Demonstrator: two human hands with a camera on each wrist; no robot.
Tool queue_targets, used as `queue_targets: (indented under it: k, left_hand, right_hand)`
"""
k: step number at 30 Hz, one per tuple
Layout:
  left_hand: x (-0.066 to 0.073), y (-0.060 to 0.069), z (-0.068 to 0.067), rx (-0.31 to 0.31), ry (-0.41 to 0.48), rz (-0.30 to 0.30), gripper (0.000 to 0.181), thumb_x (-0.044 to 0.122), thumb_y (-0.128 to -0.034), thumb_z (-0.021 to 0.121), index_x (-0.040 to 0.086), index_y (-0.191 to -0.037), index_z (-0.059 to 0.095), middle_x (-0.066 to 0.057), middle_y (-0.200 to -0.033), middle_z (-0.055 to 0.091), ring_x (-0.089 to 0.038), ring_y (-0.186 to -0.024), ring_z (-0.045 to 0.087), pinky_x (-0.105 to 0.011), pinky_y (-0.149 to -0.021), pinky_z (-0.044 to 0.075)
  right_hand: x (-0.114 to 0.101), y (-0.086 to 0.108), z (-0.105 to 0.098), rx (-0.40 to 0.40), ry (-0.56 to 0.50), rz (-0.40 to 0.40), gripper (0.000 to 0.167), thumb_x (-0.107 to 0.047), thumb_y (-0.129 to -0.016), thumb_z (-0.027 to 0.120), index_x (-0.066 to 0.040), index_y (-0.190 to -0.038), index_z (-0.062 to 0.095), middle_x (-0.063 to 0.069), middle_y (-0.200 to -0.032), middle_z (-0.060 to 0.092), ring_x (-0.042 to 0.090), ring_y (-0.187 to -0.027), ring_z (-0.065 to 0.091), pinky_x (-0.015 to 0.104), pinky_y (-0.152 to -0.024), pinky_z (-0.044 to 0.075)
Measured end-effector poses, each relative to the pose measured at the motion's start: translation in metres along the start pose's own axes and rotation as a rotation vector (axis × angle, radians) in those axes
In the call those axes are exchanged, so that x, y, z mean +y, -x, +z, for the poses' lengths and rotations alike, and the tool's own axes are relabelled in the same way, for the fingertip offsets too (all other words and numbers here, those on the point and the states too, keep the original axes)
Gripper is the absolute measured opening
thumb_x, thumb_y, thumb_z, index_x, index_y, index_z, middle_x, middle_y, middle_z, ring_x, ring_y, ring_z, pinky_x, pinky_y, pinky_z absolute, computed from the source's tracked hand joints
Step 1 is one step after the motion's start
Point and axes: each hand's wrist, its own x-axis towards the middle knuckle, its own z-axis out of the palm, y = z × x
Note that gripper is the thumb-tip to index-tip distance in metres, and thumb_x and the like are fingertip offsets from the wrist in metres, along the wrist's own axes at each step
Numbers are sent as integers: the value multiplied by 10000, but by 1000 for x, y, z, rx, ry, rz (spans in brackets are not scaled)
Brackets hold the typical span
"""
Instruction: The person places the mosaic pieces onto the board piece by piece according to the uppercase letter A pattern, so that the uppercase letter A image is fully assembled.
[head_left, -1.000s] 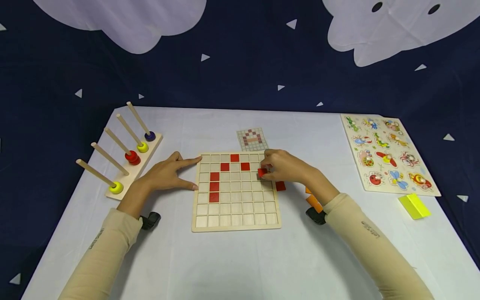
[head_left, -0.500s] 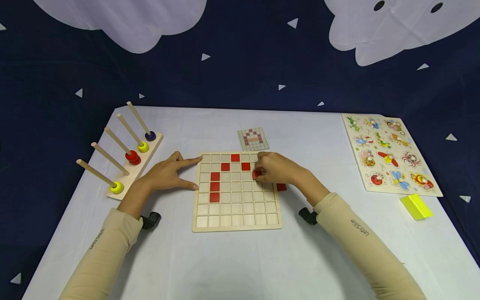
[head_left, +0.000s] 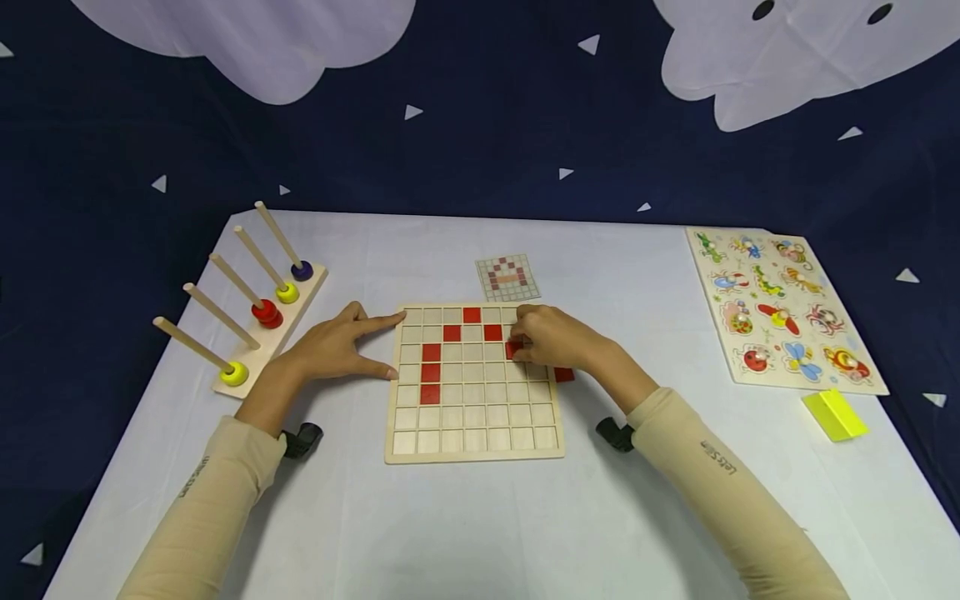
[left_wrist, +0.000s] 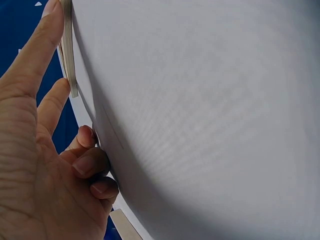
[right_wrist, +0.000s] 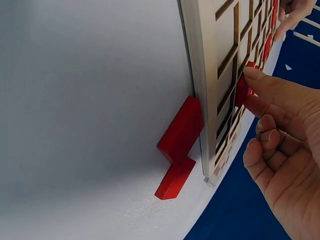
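Note:
The wooden grid board (head_left: 476,421) lies flat at mid-table, with several red square tiles (head_left: 431,372) in its cells. My left hand (head_left: 330,348) touches the board's left edge with the straight thumb and index finger; its other fingers curl inward in the left wrist view. Over the right part of the grid, my right hand (head_left: 558,335) pinches a red square tile (right_wrist: 242,91) between thumb and index finger, down at a cell. Two loose red tiles (right_wrist: 181,131) lie against the board's right edge, partly hidden under the right hand in the head view.
A small pattern card (head_left: 507,277) lies behind the board. To the left stands a wooden peg stand (head_left: 264,337) with coloured rings. An insect puzzle board (head_left: 783,312) lies at the right, with a yellow block (head_left: 835,415) in front of it.
My right hand has moved slightly left with the red tile, bringing it down to a grid cell, and has stayed there since. The left hand has kept its place on the board's edge.

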Motion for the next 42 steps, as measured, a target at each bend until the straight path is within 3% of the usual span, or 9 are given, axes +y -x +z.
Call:
queue_targets:
  k: [15, 24, 34, 42]
  left_hand:
    - [0, -1, -1, 1, -9, 3, 989, 649, -678, 811, 332, -1519, 399, -67, -1012, 440, -204, -776, 437, -318, -681, 366]
    - [0, 0, 1, -2, -2, 1, 993, 652, -676, 811, 318, -1518, 405, -69, -1008, 439, -200, -776, 431, -314, -679, 362]
    - [-1, -1, 1, 1, -5, 9, 998, 670, -674, 800, 321, -1519, 403, -68, -1010, 438, -198, -774, 430, -312, -679, 362]
    - [-1, -1, 0, 2, -7, 5, 1001, 665, -669, 807, 320, -1518, 404, -65, -1003, 432, -197, -759, 425, -314, -672, 361]
  right_hand:
    - [-2, 0, 1, -1, -95, 59, 130, -117, -854, 783, -42, -921, 701, 42, -894, 583, 169, -801, 502, 317, -748, 462]
    - [-2, 1, 1, 0, -81, 61, 179, -152, -861, 781, -33, -984, 730, 49, -942, 601, 176, -843, 535, 336, -796, 495]
    - [8, 18, -12, 69, -132, 59, 203, -136, -882, 755, -9, -1039, 739, 87, -953, 619, 201, -820, 537, 336, -746, 472]
    - [23, 35, -17, 87, -129, 119, 192, -90, -877, 746, 3, -1045, 739, 98, -952, 622, 245, -855, 568, 347, -752, 489]
